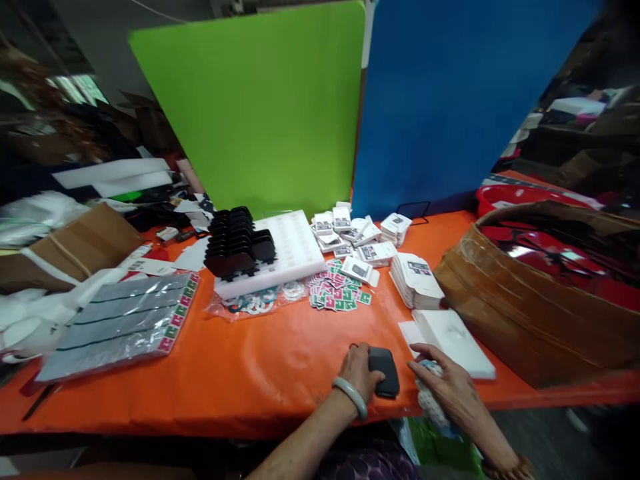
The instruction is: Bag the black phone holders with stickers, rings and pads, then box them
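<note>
My left hand (359, 372), with a pale bangle on the wrist, is closed round a small black flat case (384, 371) near the front edge of the orange table (280, 360). My right hand (447, 385) sits just right of it, fingers curled over a white patterned cloth or bag (429, 399) that hangs off the table edge. A white flat box (457, 342) lies directly behind my right hand.
A stack of black cases (239, 241) sits on a white tray (293, 257). Stacks of white cards (415, 280), red-green stickers (337, 292), a plastic-wrapped grey pack (123, 320) and a large taped brown bin (540, 293) surround them. Green (260, 100) and blue (450, 100) boards stand behind.
</note>
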`<action>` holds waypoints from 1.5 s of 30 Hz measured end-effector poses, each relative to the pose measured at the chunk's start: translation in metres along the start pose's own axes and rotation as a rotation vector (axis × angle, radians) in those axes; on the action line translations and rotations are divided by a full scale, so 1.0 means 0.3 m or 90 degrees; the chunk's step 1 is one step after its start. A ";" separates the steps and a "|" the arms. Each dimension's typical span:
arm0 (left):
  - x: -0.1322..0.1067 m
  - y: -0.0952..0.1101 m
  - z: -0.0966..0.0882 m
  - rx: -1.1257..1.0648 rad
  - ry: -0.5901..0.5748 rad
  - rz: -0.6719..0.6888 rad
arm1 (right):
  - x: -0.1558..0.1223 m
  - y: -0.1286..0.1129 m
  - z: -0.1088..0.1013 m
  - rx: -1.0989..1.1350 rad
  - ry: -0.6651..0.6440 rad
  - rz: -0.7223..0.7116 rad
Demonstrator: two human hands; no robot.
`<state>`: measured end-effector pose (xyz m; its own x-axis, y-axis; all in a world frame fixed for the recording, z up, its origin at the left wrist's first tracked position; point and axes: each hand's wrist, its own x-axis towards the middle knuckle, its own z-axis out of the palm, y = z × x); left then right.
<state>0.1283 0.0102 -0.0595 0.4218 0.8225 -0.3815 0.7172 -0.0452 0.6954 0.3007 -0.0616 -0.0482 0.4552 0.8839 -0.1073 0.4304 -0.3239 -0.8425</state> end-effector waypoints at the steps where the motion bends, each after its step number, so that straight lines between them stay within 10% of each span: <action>1: -0.006 -0.009 -0.004 -0.008 -0.001 -0.001 | 0.018 -0.025 0.022 0.010 -0.016 -0.015; 9: -0.019 -0.113 -0.109 -0.065 -0.025 0.018 | 0.233 -0.426 0.331 -0.010 -0.205 -0.291; 16: 0.065 -0.306 -0.503 0.126 0.420 0.029 | 0.524 -0.786 0.594 -0.230 -0.160 -0.482; 21: 0.130 -0.420 -0.699 0.285 0.400 -0.029 | 0.626 -0.883 0.741 -0.266 -0.179 -0.504; 27: 0.174 -0.466 -0.692 0.194 0.395 -0.030 | 0.610 -0.935 0.754 -0.265 -0.180 -0.504; 32: 0.168 -0.440 -0.714 0.022 0.415 -0.006 | 0.579 -1.004 0.542 -0.137 -0.166 -0.474; 36: 0.095 -0.363 -0.695 -0.168 0.414 0.016 | 0.521 -0.930 0.377 0.126 -0.354 -0.241; 39: -0.006 -0.286 -0.608 -0.416 0.264 0.045 | 0.451 -0.794 0.342 0.230 -0.445 -0.144; 43: -0.121 -0.211 -0.467 -0.973 -0.123 0.012 | 0.357 -0.606 0.376 0.230 -0.494 -0.087; 45: -0.143 -0.200 -0.414 -1.086 -0.149 -0.021 | 0.303 -0.541 0.397 0.210 -0.406 -0.099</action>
<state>-0.0016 0.0480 -0.0092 0.5964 0.7103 -0.3740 -0.5614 0.7021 0.4382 0.1794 0.1116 0.0159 -0.1777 0.9683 -0.1755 0.1502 -0.1496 -0.9773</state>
